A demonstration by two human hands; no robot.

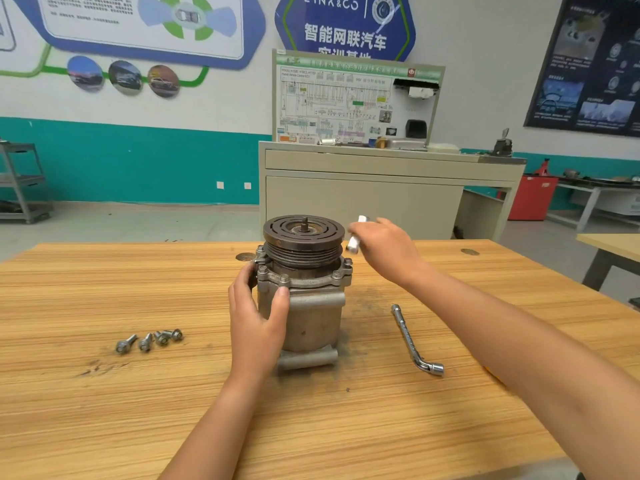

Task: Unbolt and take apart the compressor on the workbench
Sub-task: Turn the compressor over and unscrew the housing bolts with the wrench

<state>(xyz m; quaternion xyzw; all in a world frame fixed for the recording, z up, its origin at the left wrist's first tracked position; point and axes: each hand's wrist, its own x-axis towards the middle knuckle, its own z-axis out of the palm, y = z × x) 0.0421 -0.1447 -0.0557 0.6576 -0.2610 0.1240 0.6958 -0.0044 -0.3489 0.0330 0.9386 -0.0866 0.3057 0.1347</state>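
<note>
Beside one compressor (311, 306): four loose bolts (149, 340), one wrench (412, 341)

wiring-diagram board (356, 102) on beige cabinet (363, 202) | grey cart (24, 181) left | red box (533, 199) right

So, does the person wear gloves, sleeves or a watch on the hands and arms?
No. The left hand and the right hand are bare: no gloves, and no ring shows. Both forearms are bare too as far as the frame reaches; no sleeve, watch or wristband is in view.
</note>
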